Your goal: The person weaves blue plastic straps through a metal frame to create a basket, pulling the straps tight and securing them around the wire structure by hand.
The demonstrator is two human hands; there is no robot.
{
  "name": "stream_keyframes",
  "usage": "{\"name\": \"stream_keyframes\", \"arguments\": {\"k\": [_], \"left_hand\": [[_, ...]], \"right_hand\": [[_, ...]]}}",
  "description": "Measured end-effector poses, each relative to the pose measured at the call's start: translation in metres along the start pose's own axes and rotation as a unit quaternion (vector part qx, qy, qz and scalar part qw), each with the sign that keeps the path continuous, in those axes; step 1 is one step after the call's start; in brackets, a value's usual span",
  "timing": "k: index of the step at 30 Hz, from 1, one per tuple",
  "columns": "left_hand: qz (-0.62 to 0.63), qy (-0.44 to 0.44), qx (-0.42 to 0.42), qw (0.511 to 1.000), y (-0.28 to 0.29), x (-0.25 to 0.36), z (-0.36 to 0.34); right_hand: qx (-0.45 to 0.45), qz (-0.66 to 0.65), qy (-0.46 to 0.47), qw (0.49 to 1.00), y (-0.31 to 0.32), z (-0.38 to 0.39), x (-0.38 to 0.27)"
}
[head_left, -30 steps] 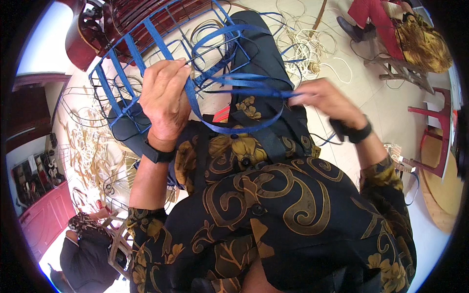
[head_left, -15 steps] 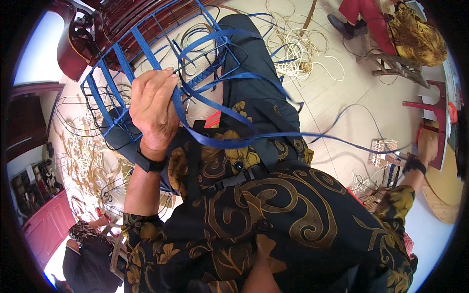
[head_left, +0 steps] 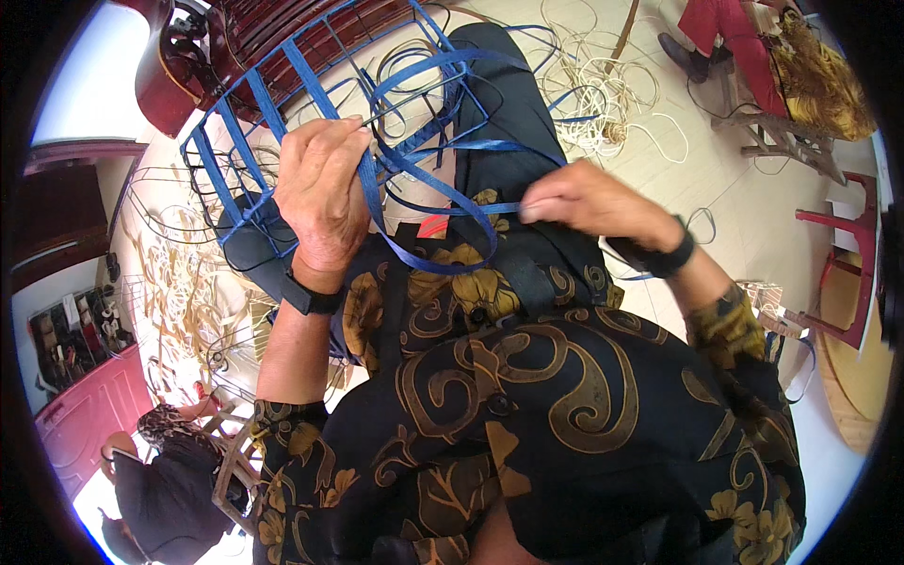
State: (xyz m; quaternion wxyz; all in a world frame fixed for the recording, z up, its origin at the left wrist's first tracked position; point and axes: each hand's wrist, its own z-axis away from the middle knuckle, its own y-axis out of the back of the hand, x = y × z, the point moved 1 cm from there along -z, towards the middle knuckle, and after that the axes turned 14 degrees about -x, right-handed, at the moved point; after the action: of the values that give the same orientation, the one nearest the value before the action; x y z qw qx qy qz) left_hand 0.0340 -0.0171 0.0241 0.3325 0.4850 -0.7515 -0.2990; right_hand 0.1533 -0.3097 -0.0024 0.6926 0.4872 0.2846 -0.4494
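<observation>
A frame of thin bars (head_left: 308, 77), partly wrapped with flat blue strips, leans across my lap at the upper left. My left hand (head_left: 322, 193) is closed on its near edge, fingers pressed over a bar and the strip there. From that spot a blue strip (head_left: 435, 268) bends down in a loose loop over my lap. Right of the loop, my right hand (head_left: 591, 201) pinches a length of blue strip between thumb and fingers, slightly smeared by motion. Both palms face away, so the exact grip under the left fingers is hidden.
Pale cord (head_left: 603, 99) lies tangled on the floor beyond my knee. More tan strips (head_left: 184, 292) are heaped at left. A dark red carved bench (head_left: 169, 89) stands behind the frame. Another person (head_left: 184, 485) sits lower left; a second person's red trousers (head_left: 739, 42) show upper right.
My right hand has come in from the far right to beside the frame. The blue strip, stretched out to the right before, now curls in a smaller loop. My left hand keeps its hold.
</observation>
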Motion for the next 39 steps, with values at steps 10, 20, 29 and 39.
{"name": "stream_keyframes", "arguments": {"k": [10, 20, 29, 39], "left_hand": [[0.028, -0.019, 0.005, 0.999, -0.006, 0.004, -0.004], [-0.002, -0.002, 0.002, 1.0, -0.002, 0.004, -0.001], [0.008, -0.012, 0.005, 1.0, 0.0, -0.001, 0.0], [0.008, 0.0, 0.01, 1.0, 0.006, 0.003, 0.003]], "right_hand": [[0.158, 0.209, 0.002, 0.965, -0.029, 0.005, 0.01], [0.183, 0.022, -0.193, 0.964, 0.012, 0.164, 0.036], [0.5, 0.14, -0.527, 0.673, 0.017, 0.576, 0.055], [0.443, 0.206, -0.52, 0.701, 0.059, 0.46, 0.132]]}}
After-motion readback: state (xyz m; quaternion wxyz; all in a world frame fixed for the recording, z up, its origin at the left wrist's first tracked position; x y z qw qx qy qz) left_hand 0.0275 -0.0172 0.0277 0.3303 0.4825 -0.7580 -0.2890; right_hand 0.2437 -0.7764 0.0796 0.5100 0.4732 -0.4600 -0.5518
